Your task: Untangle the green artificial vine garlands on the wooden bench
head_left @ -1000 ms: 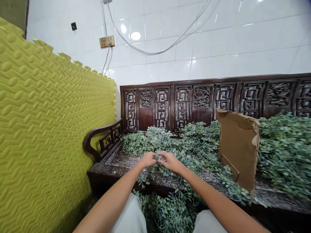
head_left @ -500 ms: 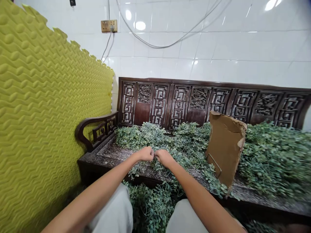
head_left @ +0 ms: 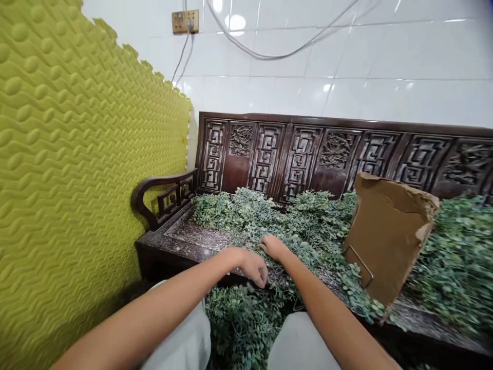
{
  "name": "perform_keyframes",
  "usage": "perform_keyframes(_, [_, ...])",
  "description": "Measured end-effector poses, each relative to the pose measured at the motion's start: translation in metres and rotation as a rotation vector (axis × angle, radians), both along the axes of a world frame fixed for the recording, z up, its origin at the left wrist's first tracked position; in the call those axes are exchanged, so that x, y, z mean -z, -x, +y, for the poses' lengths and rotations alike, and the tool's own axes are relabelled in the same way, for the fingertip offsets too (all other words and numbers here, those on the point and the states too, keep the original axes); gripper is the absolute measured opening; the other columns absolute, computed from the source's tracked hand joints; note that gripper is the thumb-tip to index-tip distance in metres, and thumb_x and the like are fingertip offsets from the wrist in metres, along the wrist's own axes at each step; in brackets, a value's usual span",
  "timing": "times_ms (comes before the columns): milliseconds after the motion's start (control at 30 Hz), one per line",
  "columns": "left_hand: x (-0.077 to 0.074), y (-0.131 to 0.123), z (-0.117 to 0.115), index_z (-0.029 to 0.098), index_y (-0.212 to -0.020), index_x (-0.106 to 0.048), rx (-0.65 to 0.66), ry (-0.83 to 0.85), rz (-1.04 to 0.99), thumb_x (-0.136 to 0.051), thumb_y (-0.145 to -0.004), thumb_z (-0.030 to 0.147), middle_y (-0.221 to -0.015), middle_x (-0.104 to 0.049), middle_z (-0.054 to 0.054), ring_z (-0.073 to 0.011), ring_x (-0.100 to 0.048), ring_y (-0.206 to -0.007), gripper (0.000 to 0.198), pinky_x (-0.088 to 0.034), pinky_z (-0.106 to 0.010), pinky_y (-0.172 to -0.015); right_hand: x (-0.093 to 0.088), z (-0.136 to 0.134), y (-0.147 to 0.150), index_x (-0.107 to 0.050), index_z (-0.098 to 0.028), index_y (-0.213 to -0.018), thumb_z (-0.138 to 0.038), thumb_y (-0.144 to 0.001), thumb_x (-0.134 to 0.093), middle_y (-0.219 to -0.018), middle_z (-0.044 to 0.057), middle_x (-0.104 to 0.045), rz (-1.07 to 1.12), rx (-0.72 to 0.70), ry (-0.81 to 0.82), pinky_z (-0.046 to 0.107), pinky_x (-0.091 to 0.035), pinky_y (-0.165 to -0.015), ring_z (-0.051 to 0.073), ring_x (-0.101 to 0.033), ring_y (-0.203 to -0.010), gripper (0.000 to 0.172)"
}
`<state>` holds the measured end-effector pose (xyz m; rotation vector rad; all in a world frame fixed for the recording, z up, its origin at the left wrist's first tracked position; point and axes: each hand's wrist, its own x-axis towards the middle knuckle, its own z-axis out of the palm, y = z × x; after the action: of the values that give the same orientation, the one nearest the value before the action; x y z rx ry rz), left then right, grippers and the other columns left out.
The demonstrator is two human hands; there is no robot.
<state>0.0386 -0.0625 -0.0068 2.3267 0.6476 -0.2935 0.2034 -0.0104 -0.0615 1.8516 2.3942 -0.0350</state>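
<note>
My left hand [head_left: 252,266] is curled with its fingers pointing down, over the front edge of the bench. Just beyond it and to the right, my right hand [head_left: 274,247] is closed in a pinch at the edge of the artificial greenery [head_left: 308,216]. Small green leaves lie around and below both hands. Whatever the fingers grip is hidden or too thin to make out. More artificial greenery [head_left: 244,321] hangs or lies between my knees, below the bench edge.
The dark carved wooden bench [head_left: 185,241] stands against a white tiled wall [head_left: 269,92]. A torn cardboard piece [head_left: 389,231] with a bent metal wire [head_left: 360,264] stands among the leaves at right. Yellow foam matting [head_left: 96,180] rises at left. A wall socket [head_left: 185,22] has a cable plugged in.
My hands were touching, fist to fist; now they are apart. The left hand has come down and nearer, turned downward. The view has shifted left and tilted slightly down.
</note>
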Motion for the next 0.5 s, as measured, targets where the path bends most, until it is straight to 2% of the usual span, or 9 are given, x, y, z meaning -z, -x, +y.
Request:
perform_keyframes(67, [0.007,0.011,0.015,0.017,-0.073,-0.071,-0.065,-0.023,0.008,-0.065,-0.070,0.017,-0.069,-0.067,0.002,-0.0146,-0.058,-0.067,0.006,-0.046,-0.025,-0.068,0.003,0.002,0.002,-0.061,-0.015,-0.116,-0.034,-0.094,-0.058,-0.117,0.008,-0.063,0.009,0.012,0.000,0.043,-0.053,-0.088,0.021,-0.063,-0.102,0.029])
perform_keyframes(267, [0.017,0.041,0.043,0.017,-0.082,-0.071,-0.171,-0.038,0.016,-0.062,-0.075,0.025,-0.075,-0.069,-0.001,-0.0150,-0.060,-0.071,0.013,-0.047,-0.024,-0.070,0.003,-0.001,0.000,-0.062,-0.014,-0.112,-0.035,-0.095,-0.058,-0.111,0.007,-0.065,0.054,0.047,0.015,0.042,-0.053,-0.086,0.020,-0.064,-0.098,0.027])
perform_keyframes(400, [0.022,0.046,0.044,0.017,-0.080,-0.069,-0.154,-0.023,0.054,-0.062,-0.077,0.023,-0.069,-0.066,0.000,-0.0147,-0.058,-0.067,0.010,-0.046,-0.024,-0.066,0.004,-0.005,-0.002,-0.064,-0.014,-0.104,-0.037,-0.095,-0.056,-0.102,0.005,-0.066,0.084,0.057,0.030,0.039,-0.053,-0.083,0.018,-0.064,-0.091,0.025])
perform_keyframes(500, [0.020,0.038,0.034,0.018,-0.083,-0.068,-0.070,0.037,0.080,-0.063,-0.079,0.026,-0.069,-0.066,0.001,-0.0135,-0.059,-0.066,0.011,-0.045,-0.022,-0.063,0.008,-0.010,-0.004,-0.063,-0.015,-0.102,-0.032,-0.095,-0.054,-0.096,0.004,-0.067,0.114,0.058,0.025,0.035,-0.050,-0.081,0.017,-0.063,-0.086,0.021])
